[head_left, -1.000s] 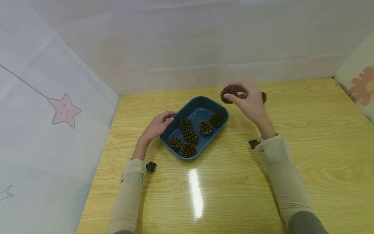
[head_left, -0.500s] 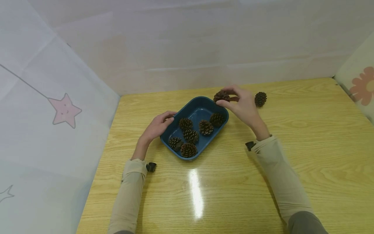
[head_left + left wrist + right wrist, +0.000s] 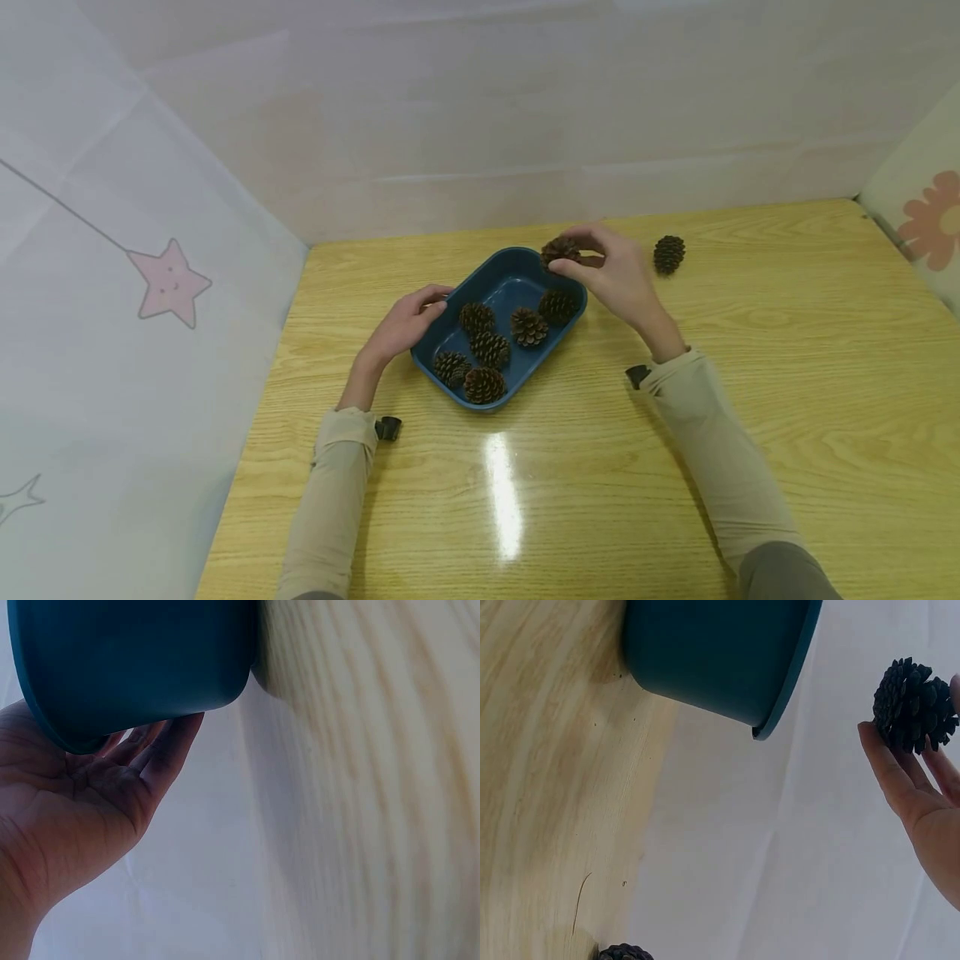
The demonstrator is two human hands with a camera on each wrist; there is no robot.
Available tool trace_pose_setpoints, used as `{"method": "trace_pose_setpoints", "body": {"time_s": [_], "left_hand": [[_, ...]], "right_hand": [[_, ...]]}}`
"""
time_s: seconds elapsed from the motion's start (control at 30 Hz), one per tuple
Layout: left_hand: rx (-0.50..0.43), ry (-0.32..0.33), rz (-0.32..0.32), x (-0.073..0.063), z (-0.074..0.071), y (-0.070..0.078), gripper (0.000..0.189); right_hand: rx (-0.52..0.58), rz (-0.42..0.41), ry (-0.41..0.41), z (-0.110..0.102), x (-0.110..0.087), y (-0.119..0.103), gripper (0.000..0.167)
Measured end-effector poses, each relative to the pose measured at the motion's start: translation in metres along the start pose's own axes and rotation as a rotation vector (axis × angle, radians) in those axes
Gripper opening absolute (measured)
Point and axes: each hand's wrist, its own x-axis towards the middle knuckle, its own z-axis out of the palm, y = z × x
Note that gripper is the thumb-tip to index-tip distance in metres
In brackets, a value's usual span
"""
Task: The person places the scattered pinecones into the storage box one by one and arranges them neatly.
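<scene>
Between the thumb and fingers of my right hand (image 3: 617,275) is a brown pine cone (image 3: 558,252), held above the far right corner of a blue plastic tub (image 3: 536,362). The right wrist view has this pine cone (image 3: 911,705) higher than the tub's rim. Several more pine cones lie inside the tub, one of them a pine cone (image 3: 528,327) near its middle. My left hand (image 3: 401,323) grips the tub's left wall by the rim. In the left wrist view its fingers (image 3: 169,754) lie along the outside of the tub; the thumb is hidden there.
One pine cone (image 3: 669,254) lies on the wooden table (image 3: 787,375) to the right of my right hand, close to the back edge. A pale wall (image 3: 480,117) stands behind the table, with another pale wall (image 3: 97,375) along the left side.
My right hand has carried the pine cone leftward, from beside the tub to over its far corner. That uncovered the pine cone on the table. My left hand stays in place.
</scene>
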Motion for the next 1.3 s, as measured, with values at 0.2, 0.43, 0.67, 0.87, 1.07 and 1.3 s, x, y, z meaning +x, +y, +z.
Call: {"method": "trace_pose_setpoints", "body": {"time_s": [0.2,0.43,0.67,0.87,1.07,1.3], "left_hand": [[0.007,-0.002,0.006,0.0,0.0,0.0,0.043],[0.008,-0.002,0.008,0.0,-0.001,0.0,0.043],[0.012,-0.005,0.005,0.0,-0.001,0.0,0.043],[0.008,-0.011,0.013,0.001,-0.001,0.0,0.043],[0.001,-0.011,0.015,0.0,-0.001,-0.001,0.043],[0.003,-0.006,0.012,0.0,0.0,-0.001,0.042]], "right_hand": [[0.011,-0.023,-0.004,0.003,0.0,0.001,0.04],[0.027,-0.016,-0.011,0.005,0.001,0.001,0.04],[0.043,0.015,-0.032,0.007,0.001,0.001,0.042],[0.044,0.015,-0.04,0.008,0.0,0.002,0.041],[0.0,0.017,-0.038,0.009,0.0,0.001,0.041],[-0.028,-0.018,-0.038,0.011,0.0,0.002,0.04]]}}
